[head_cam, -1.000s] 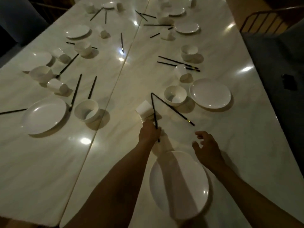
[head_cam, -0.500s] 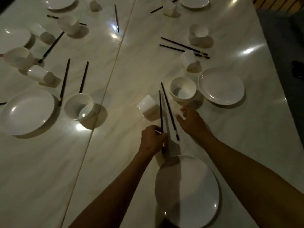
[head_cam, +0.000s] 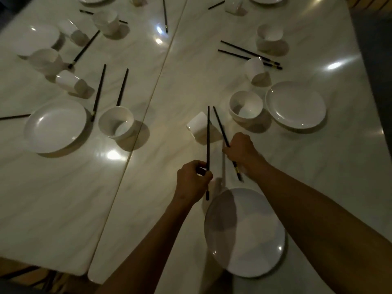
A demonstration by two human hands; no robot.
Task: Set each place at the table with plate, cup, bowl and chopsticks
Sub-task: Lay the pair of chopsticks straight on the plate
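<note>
My left hand (head_cam: pixel 194 181) is closed around one black chopstick (head_cam: pixel 208 132) that points away from me. My right hand (head_cam: pixel 241 150) grips a second black chopstick (head_cam: pixel 219 124) beside it, its gold-banded end sticking out below the fist. Both sticks hover just above a white cup (head_cam: pixel 197 126) lying on its side. A white plate (head_cam: pixel 246 232) lies close to me under my arms. Beyond the cup stand a white bowl (head_cam: pixel 246 107) and another white plate (head_cam: pixel 296 103).
Two pale marble tables meet at a seam (head_cam: pixel 148 107). The left table holds a plate (head_cam: pixel 55 126), a bowl (head_cam: pixel 116 122), a tipped cup (head_cam: pixel 70 81) and loose chopsticks (head_cam: pixel 98 90). Further right-hand settings show a cup (head_cam: pixel 255 68), chopsticks (head_cam: pixel 248 50) and a bowl (head_cam: pixel 269 37).
My right hand came in from the right and closed on the second chopstick. Both chopsticks have swung from crossed to nearly side by side, and the view dropped closer to the table.
</note>
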